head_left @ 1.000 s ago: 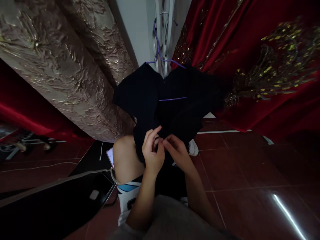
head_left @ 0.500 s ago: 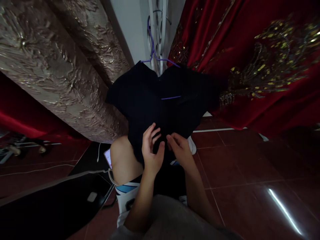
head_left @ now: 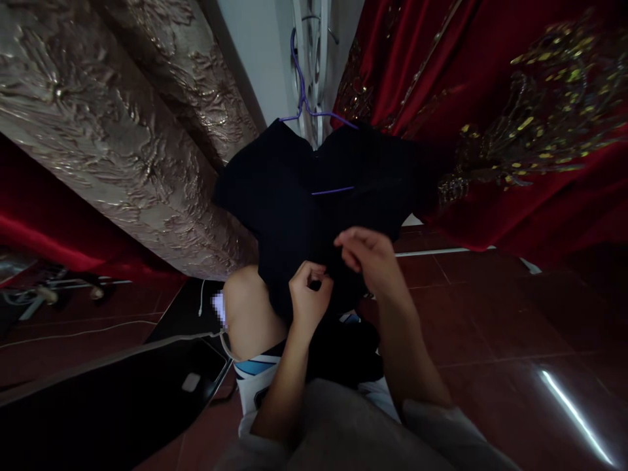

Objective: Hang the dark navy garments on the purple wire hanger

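A dark navy short-sleeved garment (head_left: 284,190) hangs in front of me on a purple wire hanger (head_left: 305,98); its lower part reaches my lap. Over its lower front, my left hand (head_left: 310,294) is closed, with thumb and fingertips curled together into a ring. I cannot make out what lies between them. Higher and to the right, my right hand (head_left: 370,255) is closed in a pinch in front of the cloth, slightly blurred. Anything between its fingertips is too small or dark to see.
White metal rack bars (head_left: 318,59) stand behind the hanger. A beige textured curtain (head_left: 127,144) hangs left, red cloth with gold sequins (head_left: 530,124) right. Beside my left knee (head_left: 250,294), a phone (head_left: 209,360) and cables lie on a black surface (head_left: 122,392). Red tiles (head_left: 471,327) cover the floor.
My right hand has risen to the right, away from the left. My left hand has lowered slightly, its spread fingers now curled shut. The garment hangs much as before.
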The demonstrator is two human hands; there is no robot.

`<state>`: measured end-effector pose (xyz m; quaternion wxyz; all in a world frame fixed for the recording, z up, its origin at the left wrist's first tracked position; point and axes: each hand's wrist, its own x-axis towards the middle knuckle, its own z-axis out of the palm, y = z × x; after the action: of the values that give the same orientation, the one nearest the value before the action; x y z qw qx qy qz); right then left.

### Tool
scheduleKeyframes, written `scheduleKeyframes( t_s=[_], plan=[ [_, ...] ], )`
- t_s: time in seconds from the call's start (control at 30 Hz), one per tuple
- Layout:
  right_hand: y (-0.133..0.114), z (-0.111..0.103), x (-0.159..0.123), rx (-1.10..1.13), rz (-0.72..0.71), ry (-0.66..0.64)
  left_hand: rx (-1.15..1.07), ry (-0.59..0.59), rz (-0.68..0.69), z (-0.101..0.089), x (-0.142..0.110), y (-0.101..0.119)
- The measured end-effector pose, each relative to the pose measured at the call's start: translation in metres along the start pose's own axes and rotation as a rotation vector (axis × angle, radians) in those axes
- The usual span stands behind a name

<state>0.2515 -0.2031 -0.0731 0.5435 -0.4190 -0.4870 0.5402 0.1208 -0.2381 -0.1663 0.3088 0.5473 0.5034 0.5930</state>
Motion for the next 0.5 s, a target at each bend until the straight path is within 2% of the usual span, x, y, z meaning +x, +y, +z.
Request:
scheduleKeyframes(
  t_s=[0.13,0.23,0.3,0.37,0.5],
  plan=[
    [-0.062,0.011,0.047,0.024,-0.313,0.088,0.045,-0.018,0.034,0.016,0.006,-0.018],
    [-0.08,0.02,0.063,0.022,-0.421,0.072,0.065,-0.131,0.077,0.018,0.019,-0.017],
    [-0.078,0.022,0.062,-0.026,-0.425,0.061,0.065,-0.246,0.135,0.012,0.035,-0.004],
    [-0.073,0.021,0.058,-0.079,-0.399,0.051,0.029,-0.266,0.234,0.003,0.057,0.019],
    [-0.073,0.019,0.05,-0.117,-0.374,0.013,-0.047,-0.012,0.486,-0.013,0.111,0.076]
  ],
)
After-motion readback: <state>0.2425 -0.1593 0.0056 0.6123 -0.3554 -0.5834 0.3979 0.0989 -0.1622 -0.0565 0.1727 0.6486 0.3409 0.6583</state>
